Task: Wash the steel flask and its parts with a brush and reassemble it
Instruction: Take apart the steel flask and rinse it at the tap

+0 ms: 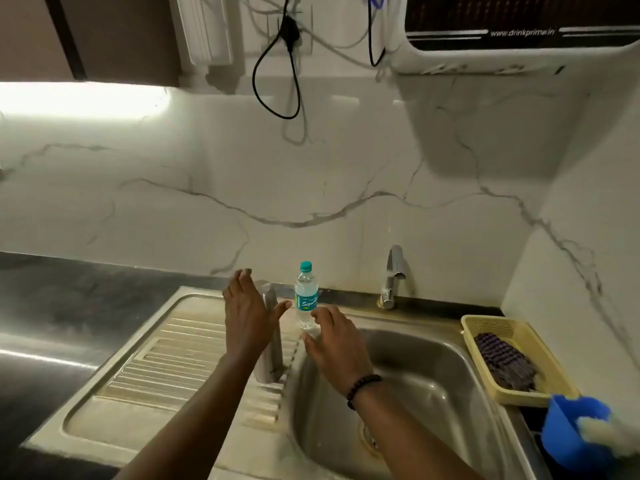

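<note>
Left hand [247,313] spread at steel flask [270,341] | right hand [337,344] relaxed | purifier [512,29] reads "www.drinkprime.in"

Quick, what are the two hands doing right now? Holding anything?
Left hand: open, fingers straight, beside the steel flask, not gripping it.
Right hand: open, fingers relaxed, holding nothing, above the sink.

steel flask [272,344] upright on sink drainboard [166,358], lid on, partly hidden behind left hand [247,313].
</note>
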